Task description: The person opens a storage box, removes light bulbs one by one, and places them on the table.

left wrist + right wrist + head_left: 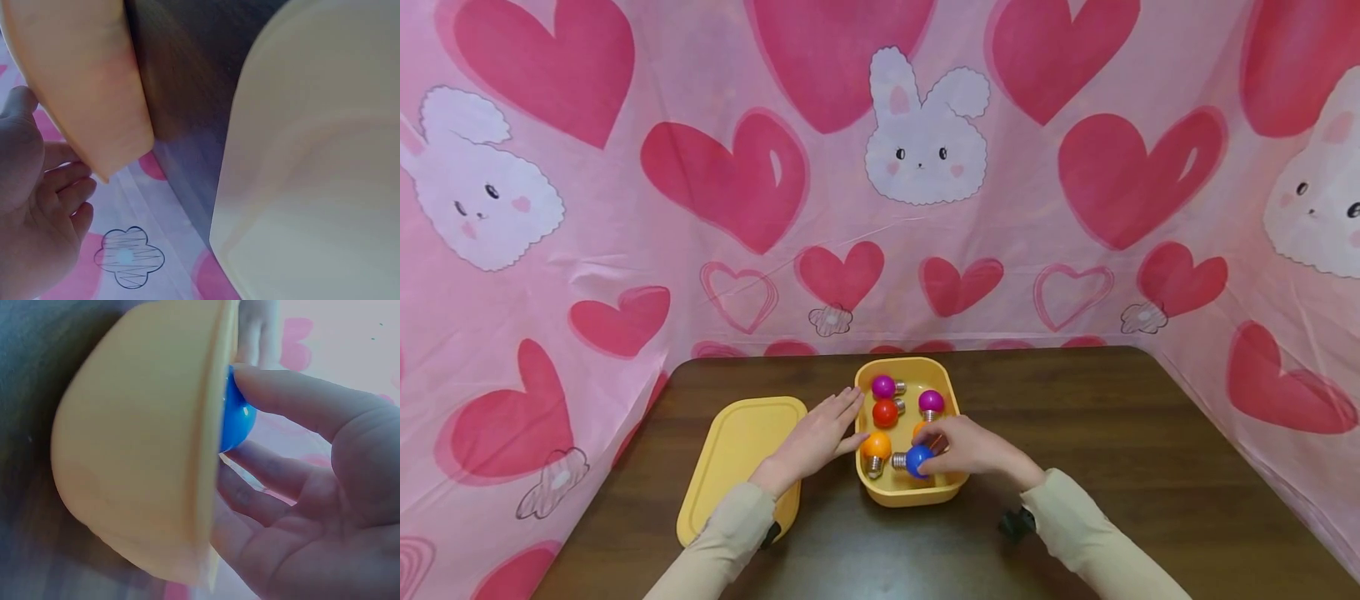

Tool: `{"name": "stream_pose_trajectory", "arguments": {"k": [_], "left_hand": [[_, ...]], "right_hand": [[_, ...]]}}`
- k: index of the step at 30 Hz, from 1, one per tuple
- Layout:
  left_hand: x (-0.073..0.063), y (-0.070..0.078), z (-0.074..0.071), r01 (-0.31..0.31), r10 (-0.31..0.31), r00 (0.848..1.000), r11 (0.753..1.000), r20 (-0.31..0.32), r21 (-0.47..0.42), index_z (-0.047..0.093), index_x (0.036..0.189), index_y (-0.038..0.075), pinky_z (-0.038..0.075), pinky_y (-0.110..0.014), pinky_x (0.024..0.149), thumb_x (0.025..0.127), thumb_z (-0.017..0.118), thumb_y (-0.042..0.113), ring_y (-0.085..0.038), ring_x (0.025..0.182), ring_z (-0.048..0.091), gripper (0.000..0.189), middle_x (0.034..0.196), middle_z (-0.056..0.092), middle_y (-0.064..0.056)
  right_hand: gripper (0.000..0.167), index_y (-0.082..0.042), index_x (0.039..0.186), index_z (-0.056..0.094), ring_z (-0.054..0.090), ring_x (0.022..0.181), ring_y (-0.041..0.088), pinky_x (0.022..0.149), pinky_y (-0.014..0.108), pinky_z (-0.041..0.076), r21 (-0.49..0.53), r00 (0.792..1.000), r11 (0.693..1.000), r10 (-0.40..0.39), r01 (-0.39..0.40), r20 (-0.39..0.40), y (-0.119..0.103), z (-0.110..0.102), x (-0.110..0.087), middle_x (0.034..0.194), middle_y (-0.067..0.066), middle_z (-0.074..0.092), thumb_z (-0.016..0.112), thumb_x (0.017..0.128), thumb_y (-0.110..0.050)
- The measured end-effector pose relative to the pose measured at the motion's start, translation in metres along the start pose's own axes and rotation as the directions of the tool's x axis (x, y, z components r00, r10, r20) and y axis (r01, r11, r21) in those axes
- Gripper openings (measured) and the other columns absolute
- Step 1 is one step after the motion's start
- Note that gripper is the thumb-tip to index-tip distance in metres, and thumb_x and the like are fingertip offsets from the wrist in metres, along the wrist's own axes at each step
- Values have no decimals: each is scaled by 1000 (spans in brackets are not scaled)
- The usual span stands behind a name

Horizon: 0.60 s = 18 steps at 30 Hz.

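Note:
My right hand [973,446] pinches a blue light bulb [917,461] between thumb and fingers at the near right of a yellow plastic box [913,498]. The bulb's metal screw base points left. In the right wrist view the blue bulb [239,422] shows just above the box's rim. My left hand [816,437] touches the box's left rim, its fingers stretched out. Inside the box lie a red bulb [885,413], a purple bulb [883,387], another purple bulb [931,402] and an orange bulb [877,446]. A second orange bulb [919,428] is partly hidden by my right hand.
A flat yellow lid [737,454] lies on the dark wooden table [1075,417] left of the box, partly under my left forearm. A small dark object [1017,525] shows below my right wrist. Pink heart-patterned cloth [842,192] hangs behind and at both sides.

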State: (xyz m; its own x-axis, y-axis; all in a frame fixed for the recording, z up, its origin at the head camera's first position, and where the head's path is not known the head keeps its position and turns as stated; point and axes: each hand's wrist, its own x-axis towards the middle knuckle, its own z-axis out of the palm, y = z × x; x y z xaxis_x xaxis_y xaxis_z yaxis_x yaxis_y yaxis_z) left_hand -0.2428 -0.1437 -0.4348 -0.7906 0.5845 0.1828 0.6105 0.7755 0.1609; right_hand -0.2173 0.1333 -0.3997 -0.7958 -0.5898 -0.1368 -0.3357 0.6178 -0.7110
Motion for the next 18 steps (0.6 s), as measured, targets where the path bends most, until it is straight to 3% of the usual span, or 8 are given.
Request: {"name": "stream_pose_trajectory", "arguments": {"k": [12, 18], "left_hand": [[2, 2, -2, 7, -7, 1000, 1000, 23, -5, 42, 149, 2, 34, -49, 120, 97, 58, 42, -32, 147, 38, 67, 157, 41, -15], [2, 2, -2, 14, -14, 999, 1000, 33, -2, 41, 150, 3, 33, -48, 121, 98, 57, 43, -31, 148, 37, 67, 158, 41, -14]], "right_hand": [[37, -11, 115, 69, 67, 95, 18, 81, 32, 63, 6, 990, 1000, 17, -16, -142, 7, -23, -18, 111, 7, 72, 78, 84, -29], [38, -15, 116, 68, 64, 97, 16, 85, 36, 61, 44, 975, 996, 88, -80, -206, 14, -32, -27, 112, 3, 71, 78, 83, -33]]}}
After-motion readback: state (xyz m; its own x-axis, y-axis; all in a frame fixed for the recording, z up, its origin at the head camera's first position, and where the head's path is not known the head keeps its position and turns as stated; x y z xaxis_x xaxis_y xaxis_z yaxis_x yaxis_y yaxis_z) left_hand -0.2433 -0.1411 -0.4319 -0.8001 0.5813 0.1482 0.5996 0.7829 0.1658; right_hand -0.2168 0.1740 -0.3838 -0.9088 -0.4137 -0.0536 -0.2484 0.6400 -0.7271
